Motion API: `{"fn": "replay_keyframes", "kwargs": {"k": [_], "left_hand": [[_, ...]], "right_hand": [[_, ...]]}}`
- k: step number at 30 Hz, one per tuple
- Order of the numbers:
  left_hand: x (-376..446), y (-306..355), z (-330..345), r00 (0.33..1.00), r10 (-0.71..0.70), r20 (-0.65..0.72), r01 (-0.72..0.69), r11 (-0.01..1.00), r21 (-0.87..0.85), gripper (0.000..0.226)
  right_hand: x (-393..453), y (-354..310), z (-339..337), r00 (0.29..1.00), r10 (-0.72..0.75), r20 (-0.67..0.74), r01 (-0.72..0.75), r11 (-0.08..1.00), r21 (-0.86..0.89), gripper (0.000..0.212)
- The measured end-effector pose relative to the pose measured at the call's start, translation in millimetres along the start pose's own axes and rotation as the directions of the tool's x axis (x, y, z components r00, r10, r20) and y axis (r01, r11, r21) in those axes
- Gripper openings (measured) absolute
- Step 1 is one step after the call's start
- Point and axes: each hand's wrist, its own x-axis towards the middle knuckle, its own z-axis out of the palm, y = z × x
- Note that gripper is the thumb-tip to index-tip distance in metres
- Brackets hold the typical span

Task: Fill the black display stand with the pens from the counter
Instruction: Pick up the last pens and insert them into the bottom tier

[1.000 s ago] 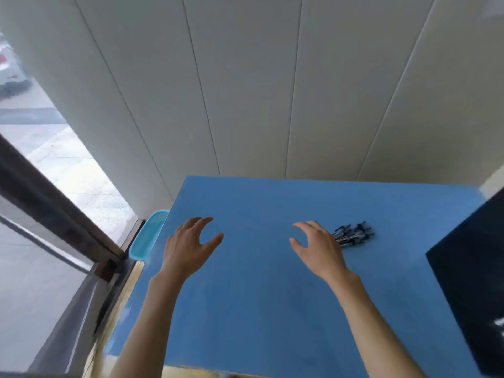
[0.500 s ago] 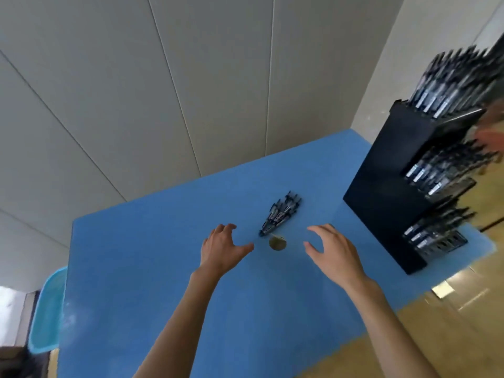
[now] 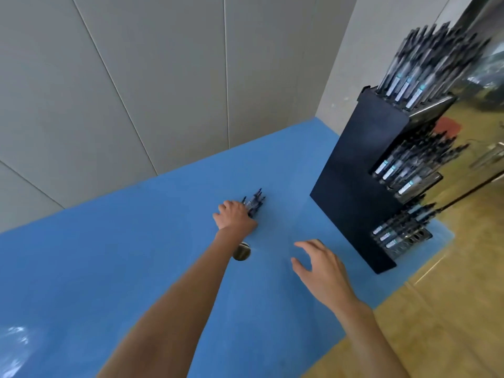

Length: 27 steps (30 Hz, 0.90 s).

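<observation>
On the blue counter (image 3: 136, 268), a small bunch of pens (image 3: 255, 203) is covered by the left hand (image 3: 235, 217); whether they are gripped cannot be told. The right hand (image 3: 320, 266) is kept spread and empty, probably ready to assist. The black stand (image 3: 362, 170), nearly full, is set well apart.

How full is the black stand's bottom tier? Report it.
Partly full. The black display stand has pens at the near side of its bottom tier, with bare round holes showing at the far end.
</observation>
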Motion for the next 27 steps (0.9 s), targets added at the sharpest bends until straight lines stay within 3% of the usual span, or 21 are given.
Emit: {"fn": "replay_keyframes", "kwargs": {"k": [6, 10, 12, 14, 16, 18, 21, 27], "left_hand": [[-4, -11, 7, 0.994, 0.072, -0.084, -0.074, 0.997, -0.027, 0.023], [-24, -41, 8, 0.976, -0.017, -0.215, -0.053, 0.948, -0.315, 0.008], [-33, -60, 8, 0.953, -0.105, -0.284, -0.063, 0.848, -0.526, 0.005], [-47, -76, 4, 0.927, -0.184, -0.327, -0.118, 0.685, -0.719, 0.025], [-67, -93, 0, 0.919, -0.259, -0.297, -0.154, 0.457, -0.876, 0.039], [-89, -111, -2, 0.927, -0.281, -0.248, -0.154, 0.317, -0.936, 0.047], [-114, -134, 4, 0.917, -0.274, -0.288, -0.212, 0.275, -0.938, 0.052], [-126, -153, 9, 0.881, -0.309, -0.358, -0.294, 0.234, -0.927, 0.039]], "right_hand": [[10, -17, 9, 0.999, -0.029, 0.025, 0.029, 0.999, -0.015, 0.037], [11, -39, 22, 0.998, -0.060, 0.030, 0.060, 0.998, -0.018, 0.035], [9, -52, 30, 0.997, -0.079, 0.024, 0.079, 0.997, -0.003, 0.033], [6, -65, 38, 0.995, -0.103, 0.012, 0.103, 0.995, 0.011, 0.030], [3, -79, 48, 0.992, -0.128, -0.005, 0.129, 0.991, 0.029, 0.027], [-1, -92, 58, 0.988, -0.151, -0.026, 0.152, 0.987, 0.057, 0.025], [-7, -107, 74, 0.984, -0.176, -0.039, 0.179, 0.981, 0.079, 0.027], [-27, -113, 101, 0.983, -0.183, -0.031, 0.185, 0.979, 0.084, 0.026]]}}
